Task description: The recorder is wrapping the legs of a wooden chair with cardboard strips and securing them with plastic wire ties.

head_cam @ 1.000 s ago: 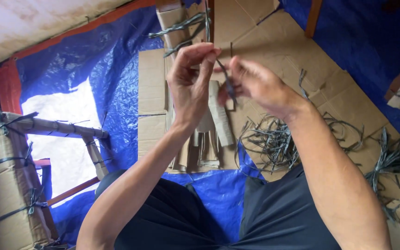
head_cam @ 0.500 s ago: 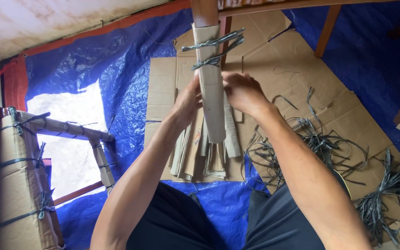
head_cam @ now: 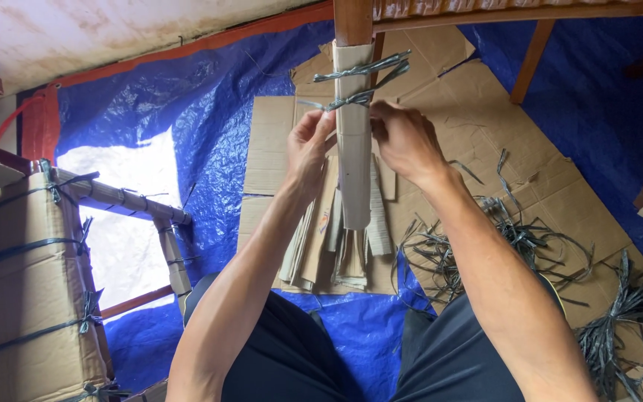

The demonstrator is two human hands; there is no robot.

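Cardboard-wrapped wooden leg (head_cam: 354, 141) stands at 12 o'clock, two grey straps (head_cam: 362, 78) tied round its top. Left hand (head_cam: 308, 149) pinches the lower strap's end at the wrap's left edge; right hand (head_cam: 405, 138) pinches it on the right — fingers closed. Loose grey straps (head_cam: 485, 238) lie at 4 o'clock on flattened cardboard (head_cam: 560, 171).

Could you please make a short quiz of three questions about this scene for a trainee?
1. True or false: the left hand and right hand are on opposite sides of the cardboard-wrapped leg.
2. What lies loose on the flat cardboard at the person's right? A) grey straps B) nails C) cups
3. How many strap ties sit on the leg above the hands?

Key: 1 true. 2 A, the grey straps. 3 two.
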